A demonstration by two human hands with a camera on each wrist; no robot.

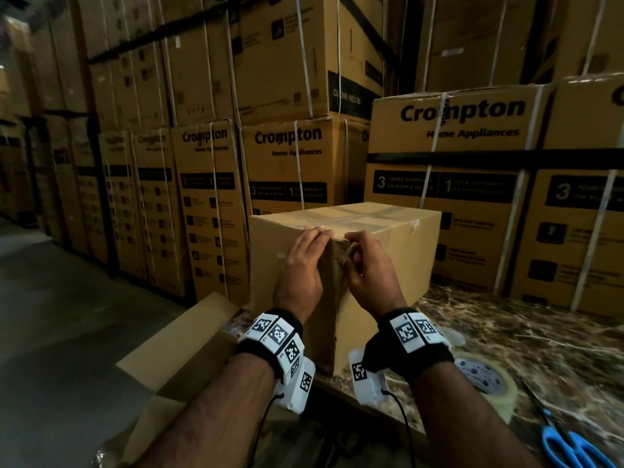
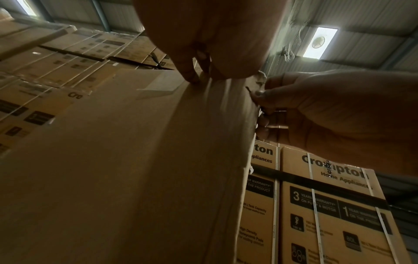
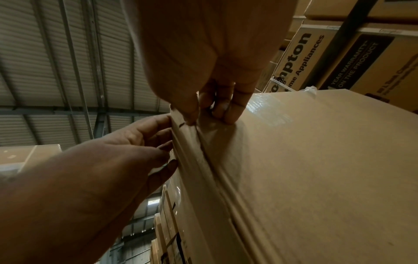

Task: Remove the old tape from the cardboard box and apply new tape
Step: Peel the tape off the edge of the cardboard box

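A plain cardboard box (image 1: 388,251) stands on the table with one vertical corner toward me. Clear old tape (image 1: 358,214) crosses its top, and more runs down that near corner (image 3: 203,160). My left hand (image 1: 319,231) lies flat on the left face, its straight fingertips (image 2: 192,78) pressing at the top edge beside the corner. My right hand (image 1: 349,246) is curled at the corner just under the top edge. Its thumb and fingertips (image 3: 228,116) pinch the tape there, and the nails (image 2: 259,92) dig at the tape's edge.
A roll of tape (image 1: 486,376) and blue-handled scissors (image 1: 570,447) lie on the marbled table (image 1: 506,325) at my right. An opened flat carton (image 1: 189,342) leans at the table's left. Strapped Crompton cartons (image 1: 462,146) are stacked behind, with an aisle floor (image 1: 50,315) on the left.
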